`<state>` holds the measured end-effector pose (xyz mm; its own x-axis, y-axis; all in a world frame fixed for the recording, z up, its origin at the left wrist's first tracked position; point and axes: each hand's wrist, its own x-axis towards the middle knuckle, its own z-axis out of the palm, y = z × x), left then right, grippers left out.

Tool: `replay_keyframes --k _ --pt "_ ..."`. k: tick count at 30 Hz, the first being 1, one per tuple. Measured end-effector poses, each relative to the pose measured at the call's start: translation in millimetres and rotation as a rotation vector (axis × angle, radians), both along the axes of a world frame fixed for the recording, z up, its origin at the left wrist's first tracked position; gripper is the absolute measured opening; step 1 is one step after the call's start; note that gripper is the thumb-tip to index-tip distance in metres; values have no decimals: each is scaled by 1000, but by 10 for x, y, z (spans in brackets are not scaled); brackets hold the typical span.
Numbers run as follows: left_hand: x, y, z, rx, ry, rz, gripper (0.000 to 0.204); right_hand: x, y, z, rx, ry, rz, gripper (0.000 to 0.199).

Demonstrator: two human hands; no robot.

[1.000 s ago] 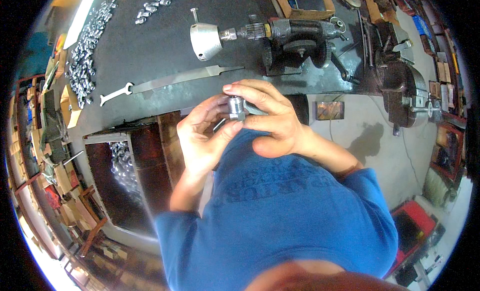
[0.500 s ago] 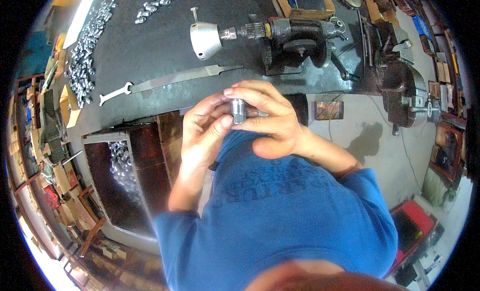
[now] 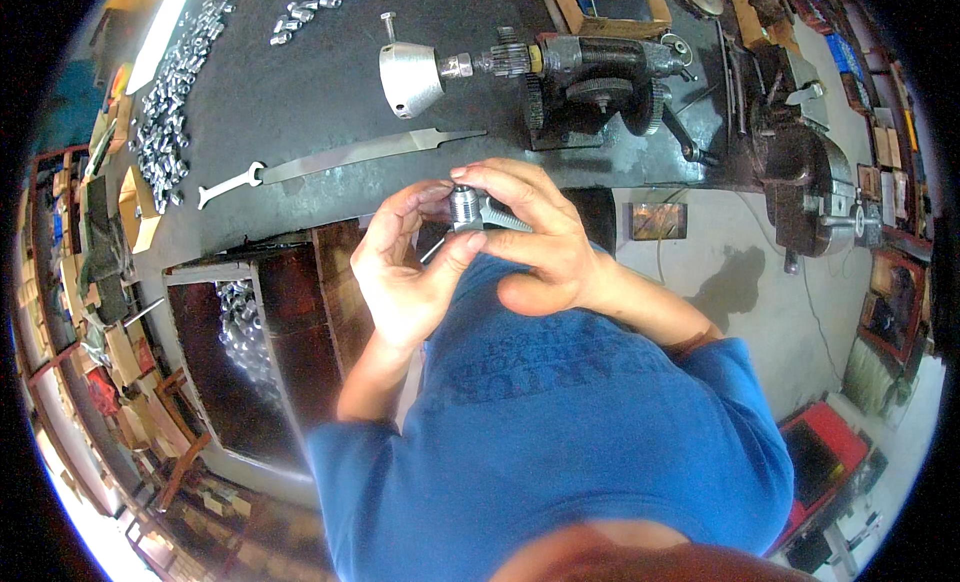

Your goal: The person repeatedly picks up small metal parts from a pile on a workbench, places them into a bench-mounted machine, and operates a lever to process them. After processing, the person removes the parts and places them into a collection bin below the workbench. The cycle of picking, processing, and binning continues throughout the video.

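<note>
A short silver threaded fitting (image 3: 465, 210) with a hex-shaped lower end is pinched between the thumb and fingers of my left hand (image 3: 400, 267). From the other side, my right hand (image 3: 545, 232) is closed, its fingertips reaching up to the fitting. Between the right fingers lies a second threaded piece like a bolt (image 3: 506, 218), angled toward the fitting; part of it is hidden. Both hands are above the near edge of the dark workbench (image 3: 330, 107), in front of my blue shirt.
On the bench lie a flat file (image 3: 350, 156), an open-end wrench (image 3: 232, 186) and a heap of metal fittings (image 3: 160, 132). Behind my hands stands a geared machine (image 3: 600, 77) with a silver cone-shaped head (image 3: 411, 80). A vise (image 3: 810, 187) is at right; an open drawer (image 3: 195, 352) holds more fittings.
The fitting has shifted slightly left and tilted, showing its top end. More of the bolt-like piece shows in my right hand. My left hand has moved slightly left.
</note>
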<state>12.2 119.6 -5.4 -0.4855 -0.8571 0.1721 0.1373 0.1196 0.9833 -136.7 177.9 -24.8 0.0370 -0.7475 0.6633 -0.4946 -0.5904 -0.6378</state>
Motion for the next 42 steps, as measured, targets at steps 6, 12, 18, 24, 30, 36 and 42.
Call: replay_keyframes --k 6,12,18,24,30,36,42 --pt "-12 -22 -9 -85 -59 -10 44 8 1 -10 23 -18 1 36" --pt "48 -151 -62 446 229 -220 37 -20 -11 20 33 13 18 42" --pt "29 -145 -43 601 367 -328 45 -13 -34 65 11 1 25 42" --pt "-23 -132 25 620 387 -343 50 -6 -38 131 -1 -3 12 39" --pt "-1 -123 -2 433 185 -281 53 14 -32 174 -18 19 -20 35" --pt "-3 -133 -20 494 283 -263 47 15 -35 156 7 6 -14 36" --pt "-2 -144 -23 568 332 -296 52 -31 -75 105 -4 39 -2 37"
